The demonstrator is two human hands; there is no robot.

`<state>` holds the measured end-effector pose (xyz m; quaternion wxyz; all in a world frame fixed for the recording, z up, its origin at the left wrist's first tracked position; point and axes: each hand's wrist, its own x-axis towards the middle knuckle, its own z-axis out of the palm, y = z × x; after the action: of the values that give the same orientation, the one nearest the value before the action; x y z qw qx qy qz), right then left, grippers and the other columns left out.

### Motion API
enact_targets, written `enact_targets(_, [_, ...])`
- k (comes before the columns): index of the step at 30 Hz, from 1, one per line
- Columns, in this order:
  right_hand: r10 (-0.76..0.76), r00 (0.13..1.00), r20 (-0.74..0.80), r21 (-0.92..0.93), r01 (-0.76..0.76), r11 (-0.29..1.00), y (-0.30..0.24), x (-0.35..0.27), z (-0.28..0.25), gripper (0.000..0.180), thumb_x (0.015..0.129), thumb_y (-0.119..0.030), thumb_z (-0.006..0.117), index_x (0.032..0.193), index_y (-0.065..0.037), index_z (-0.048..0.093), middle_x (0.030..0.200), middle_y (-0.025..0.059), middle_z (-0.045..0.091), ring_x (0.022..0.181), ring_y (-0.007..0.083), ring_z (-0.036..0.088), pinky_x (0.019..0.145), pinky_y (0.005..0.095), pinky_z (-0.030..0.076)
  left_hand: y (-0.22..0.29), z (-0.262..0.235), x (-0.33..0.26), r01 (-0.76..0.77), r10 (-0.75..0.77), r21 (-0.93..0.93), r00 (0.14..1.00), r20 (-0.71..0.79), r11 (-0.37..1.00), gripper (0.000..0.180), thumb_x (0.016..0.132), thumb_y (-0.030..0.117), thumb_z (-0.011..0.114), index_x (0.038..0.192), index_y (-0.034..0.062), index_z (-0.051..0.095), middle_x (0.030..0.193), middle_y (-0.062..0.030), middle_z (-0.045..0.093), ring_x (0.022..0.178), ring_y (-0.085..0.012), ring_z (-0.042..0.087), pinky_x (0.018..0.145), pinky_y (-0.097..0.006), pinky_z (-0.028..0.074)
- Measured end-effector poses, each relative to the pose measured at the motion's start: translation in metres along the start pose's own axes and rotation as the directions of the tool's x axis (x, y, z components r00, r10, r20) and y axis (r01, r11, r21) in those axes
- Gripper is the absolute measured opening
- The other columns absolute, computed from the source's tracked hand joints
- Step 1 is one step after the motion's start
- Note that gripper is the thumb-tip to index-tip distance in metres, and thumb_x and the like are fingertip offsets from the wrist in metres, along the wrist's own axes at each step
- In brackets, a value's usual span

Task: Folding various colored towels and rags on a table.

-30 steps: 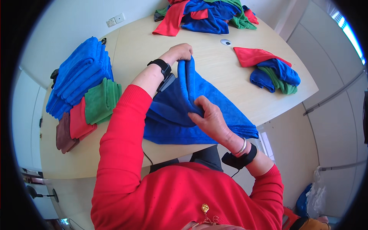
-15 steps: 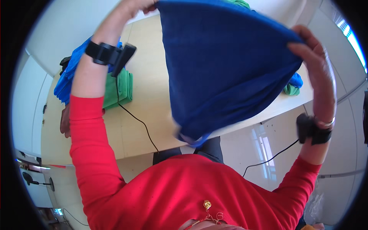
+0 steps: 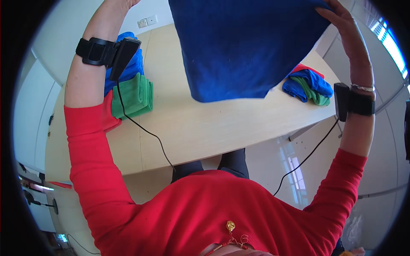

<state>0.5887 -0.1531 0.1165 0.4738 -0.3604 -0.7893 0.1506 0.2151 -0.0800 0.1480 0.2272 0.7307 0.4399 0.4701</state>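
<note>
blue towel [image 3: 247,47] held up above the desk [image 3: 205,123], my right hand [image 3: 348,30] clamped on its corner, left grip out of frame; i judge next: fold it.

I hold a blue cloth [image 3: 247,47] up over the worktop [image 3: 205,123], right hand [image 3: 341,25] gripping its edge; green cloths [image 3: 134,96] lie folded below.

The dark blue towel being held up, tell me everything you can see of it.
The dark blue towel is a plain, finely ribbed cloth that looks like microfibre. It hangs spread out in the air above the table, clear of it, its lower edge slanting. The right hand grips its upper right edge; the left hand's grip lies beyond the picture's top.
</note>
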Motion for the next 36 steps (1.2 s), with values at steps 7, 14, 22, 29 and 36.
enact_targets(7, [0.115,0.992,0.057,-0.069,-0.111,0.991,0.049,0.029,0.037,0.012,0.082,-0.007,0.064,0.093,-0.003,0.059,0.077,0.0001,0.056,0.069,0.011,0.052,0.064,0.0244,0.045,-0.058,-0.008,0.015,0.215,-0.216,-0.027,0.975,-0.056,0.976,0.01,0.071,0.007,0.057,0.066,0.003,0.064,0.053,-0.0085,0.056,0.04,-0.0152,0.054,0.035,-0.028,0.041])
enact_targets(14, [0.104,0.987,-0.126,-0.193,-0.127,0.973,0.0,0.048,0.051,0.012,0.083,-0.005,0.061,0.095,-0.004,0.059,0.075,0.0021,0.055,0.068,0.0113,0.052,0.062,0.0231,0.046,-0.041,-0.025,0.022,0.032,-0.05,-0.069,0.959,-0.278,0.997,0.011,0.071,0.003,0.053,0.068,-0.001,0.062,0.054,-0.01,0.057,0.04,-0.0173,0.054,0.035,-0.029,0.042])
enact_targets(22, [-0.235,0.97,-0.065,-0.514,0.169,0.841,0.061,-0.013,0.075,0.026,0.08,-0.014,0.071,0.104,-0.009,0.062,0.092,0.0062,0.065,0.085,0.0191,0.062,0.075,0.0321,0.049,-0.102,0.018,-0.075,-0.222,0.24,0.091,0.92,-0.31,0.971,0.017,0.08,0.006,0.05,0.088,0.0047,0.065,0.058,-0.0035,0.056,0.052,-0.0138,0.056,0.046,-0.027,0.045])
enact_targets(29, [0.024,0.894,0.448,-0.36,0.156,0.92,0.096,-0.175,0.18,0.026,0.066,0.001,0.066,0.09,-0.006,0.056,0.087,0.0104,0.058,0.083,0.0312,0.056,0.079,0.0398,0.045,-0.194,0.077,-0.293,0.155,-0.173,0.222,0.983,0.063,0.963,0.02,0.074,-0.011,0.048,0.089,0.0001,0.058,0.091,-0.0076,0.063,0.088,-0.017,0.062,0.079,-0.027,0.047])
enact_targets(36, [0.098,0.856,0.507,-0.327,0.086,0.941,0.067,-0.197,0.193,0.023,0.07,0.0,0.064,0.09,-0.007,0.056,0.09,0.0092,0.058,0.085,0.0292,0.057,0.081,0.0371,0.046,-0.183,0.062,-0.321,0.124,-0.162,0.209,0.972,0.172,0.97,0.014,0.074,-0.008,0.052,0.084,-0.0002,0.056,0.095,-0.0076,0.061,0.078,-0.0189,0.061,0.07,-0.025,0.047])
